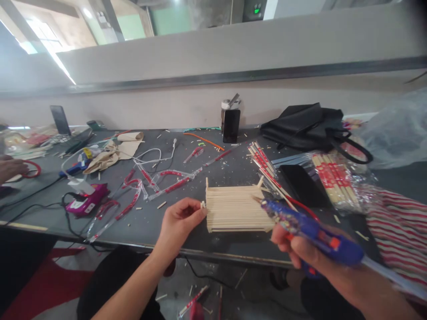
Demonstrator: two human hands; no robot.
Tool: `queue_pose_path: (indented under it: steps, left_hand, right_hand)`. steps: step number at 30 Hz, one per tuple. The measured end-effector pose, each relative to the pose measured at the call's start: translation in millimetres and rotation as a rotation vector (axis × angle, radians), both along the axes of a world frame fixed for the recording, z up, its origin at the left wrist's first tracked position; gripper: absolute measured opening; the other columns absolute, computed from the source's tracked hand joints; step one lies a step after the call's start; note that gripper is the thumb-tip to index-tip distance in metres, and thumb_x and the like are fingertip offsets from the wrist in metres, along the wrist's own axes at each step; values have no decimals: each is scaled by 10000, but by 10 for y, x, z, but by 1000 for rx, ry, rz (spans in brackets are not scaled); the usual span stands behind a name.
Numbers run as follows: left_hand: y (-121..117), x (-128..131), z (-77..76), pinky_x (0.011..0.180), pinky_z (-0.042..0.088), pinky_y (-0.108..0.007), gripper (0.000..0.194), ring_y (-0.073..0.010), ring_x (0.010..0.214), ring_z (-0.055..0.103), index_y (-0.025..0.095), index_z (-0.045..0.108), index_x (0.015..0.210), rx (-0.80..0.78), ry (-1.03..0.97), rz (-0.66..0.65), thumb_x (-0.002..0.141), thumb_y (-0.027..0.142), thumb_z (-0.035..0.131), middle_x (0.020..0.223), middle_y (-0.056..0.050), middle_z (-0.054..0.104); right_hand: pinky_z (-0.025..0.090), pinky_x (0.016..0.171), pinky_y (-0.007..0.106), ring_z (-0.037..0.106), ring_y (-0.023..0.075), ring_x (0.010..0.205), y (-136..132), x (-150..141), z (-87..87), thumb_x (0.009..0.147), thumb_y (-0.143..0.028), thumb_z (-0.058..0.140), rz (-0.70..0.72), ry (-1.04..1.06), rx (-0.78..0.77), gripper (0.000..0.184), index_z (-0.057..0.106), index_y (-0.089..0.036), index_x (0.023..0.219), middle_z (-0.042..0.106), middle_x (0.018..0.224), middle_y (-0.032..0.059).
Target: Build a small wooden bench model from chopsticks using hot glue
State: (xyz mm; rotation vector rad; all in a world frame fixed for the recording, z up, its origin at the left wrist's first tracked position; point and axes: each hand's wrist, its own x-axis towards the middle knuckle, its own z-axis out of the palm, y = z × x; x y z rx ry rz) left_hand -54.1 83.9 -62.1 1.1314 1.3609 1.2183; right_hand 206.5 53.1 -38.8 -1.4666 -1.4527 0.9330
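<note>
Left hand [185, 218] pinches a small pale piece [203, 205] by the stick panel's [236, 208] left end, on the counter [143, 226]; right hand [313, 251] grips the glue gun [308, 226]. I'd aim steadily, squeeze lightly, avoid flooding joints.

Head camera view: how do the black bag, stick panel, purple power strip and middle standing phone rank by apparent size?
Largest to smallest:
1. Black bag and stick panel: too alike to rank, the latter being nearer the camera.
2. Purple power strip
3. Middle standing phone
</note>
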Motion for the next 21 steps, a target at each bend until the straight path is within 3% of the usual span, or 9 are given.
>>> queue_pose_path:
  steps: [3, 6, 9, 14, 17, 21]
  left_hand:
    - [-85, -34, -7, 568, 365, -214, 190, -99, 591, 485, 161, 659, 699, -28, -33, -32, 693, 322, 759, 638, 20, 588]
    - [-125, -67, -14, 566, 366, -217, 160, -98, 553, 487, 167, 651, 723, -65, -52, -78, 717, 301, 738, 573, 31, 572]
    - [-132, -101, -28, 580, 372, -221, 131, -89, 517, 473, 171, 631, 734, -95, -148, -104, 763, 279, 700, 522, 44, 547]
    - [-84, -165, -38, 597, 388, -225, 106, -89, 560, 488, 168, 624, 731, -79, -303, -51, 774, 234, 695, 618, 29, 560]
    - [-31, -226, 16, 618, 397, -223, 101, -90, 582, 498, 172, 621, 723, -24, -333, 37, 786, 213, 688, 629, 28, 558]
    - [16, -301, 137, 652, 419, -207, 73, -88, 653, 520, 171, 633, 731, 89, -400, 140, 787, 164, 680, 716, 18, 572]
  right_hand:
    - [569, 556, 256, 676, 195, 601, -95, -114, 81, 657, -685, 671, 149, 68, -155, 485, 725, -235, 828, 722, 711, 51]
    - [545, 478, 235, 637, 166, 531, -74, -189, 127, 673, -635, 691, 295, 21, -230, 440, 723, -233, 849, 705, 677, 35]
    - [575, 529, 263, 681, 209, 636, -26, -254, 135, 643, -604, 734, 225, -68, -233, 484, 722, -238, 960, 734, 769, 55]
    - [595, 785, 371, 695, 286, 892, 66, -346, 174, 590, -656, 732, 53, -296, -157, 598, 712, -258, 1036, 731, 1010, 63]
    - [600, 795, 394, 696, 307, 916, 131, -358, 203, 551, -687, 724, 80, -440, -162, 611, 726, -292, 1017, 725, 1043, 41]
    - [601, 793, 431, 694, 338, 945, 127, -350, 180, 554, -754, 670, 61, -465, -163, 656, 723, -305, 1029, 723, 1066, 53]
